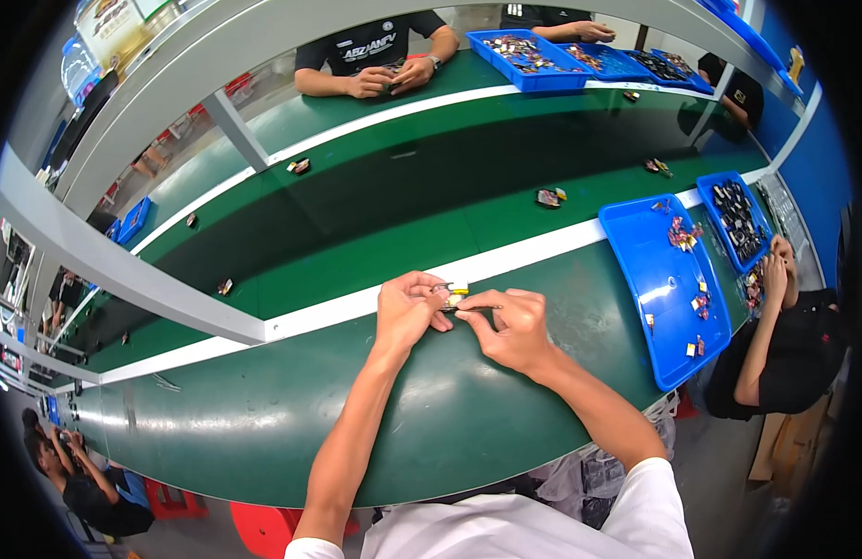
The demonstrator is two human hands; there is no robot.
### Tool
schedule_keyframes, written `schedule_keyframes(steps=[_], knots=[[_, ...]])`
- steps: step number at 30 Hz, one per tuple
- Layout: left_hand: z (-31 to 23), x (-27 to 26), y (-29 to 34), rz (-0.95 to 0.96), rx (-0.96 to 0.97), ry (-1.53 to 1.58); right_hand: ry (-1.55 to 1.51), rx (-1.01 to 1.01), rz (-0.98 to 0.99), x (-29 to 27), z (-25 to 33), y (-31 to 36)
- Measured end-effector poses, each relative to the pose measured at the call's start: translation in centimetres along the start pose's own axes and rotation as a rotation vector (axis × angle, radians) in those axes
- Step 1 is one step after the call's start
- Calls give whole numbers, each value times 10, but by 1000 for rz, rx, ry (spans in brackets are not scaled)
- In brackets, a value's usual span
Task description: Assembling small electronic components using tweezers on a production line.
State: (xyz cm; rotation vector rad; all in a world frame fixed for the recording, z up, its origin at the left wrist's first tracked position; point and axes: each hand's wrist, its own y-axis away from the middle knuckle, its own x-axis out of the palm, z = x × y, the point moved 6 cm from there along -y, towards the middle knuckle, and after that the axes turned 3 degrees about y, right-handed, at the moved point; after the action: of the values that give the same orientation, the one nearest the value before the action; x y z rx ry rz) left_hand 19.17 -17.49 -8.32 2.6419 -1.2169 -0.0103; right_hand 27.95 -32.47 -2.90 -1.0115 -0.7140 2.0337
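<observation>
Both my hands meet in front of me over the green bench, close to the white rail. My left hand (pixel 409 312) is closed on a small part with a yellow and white piece (pixel 457 290); the rest of it is hidden by fingers. My right hand (pixel 513 328) pinches a thin dark tool (pixel 485 307) between thumb and fingers, its tip at the small part. Whether the tool is a tweezer or a plain stick I cannot tell. To the right lies a blue tray (pixel 650 321) with a few small wired parts (pixel 684 233) in it.
Beyond the white rail (pixel 533 250) runs a dark green conveyor belt (pixel 375 200) carrying scattered small assemblies (pixel 548 197). A second blue tray (pixel 735 219) holds black parts. Co-workers sit across, at right and far left. A grey curved frame (pixel 123 252) rises at left. Red stools (pixel 263 528) stand below.
</observation>
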Motion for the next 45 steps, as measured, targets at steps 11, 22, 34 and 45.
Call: schedule_keyframes(steps=[11, 22, 34, 45], knots=[[-33, -70, -50, -324, 164, -311, -51, -39, -143, -14, -10, -4], [-81, -77, -82, -626, 640, -1145, 22, -37, -88, -9, -16, 0], [-40, 129, -174, -18, -7, -557, 63, -21, -45, -6, -21, -1], [-44, 90, -155, -4, 95, -379, 11, 89, -12, -1, -22, 5]])
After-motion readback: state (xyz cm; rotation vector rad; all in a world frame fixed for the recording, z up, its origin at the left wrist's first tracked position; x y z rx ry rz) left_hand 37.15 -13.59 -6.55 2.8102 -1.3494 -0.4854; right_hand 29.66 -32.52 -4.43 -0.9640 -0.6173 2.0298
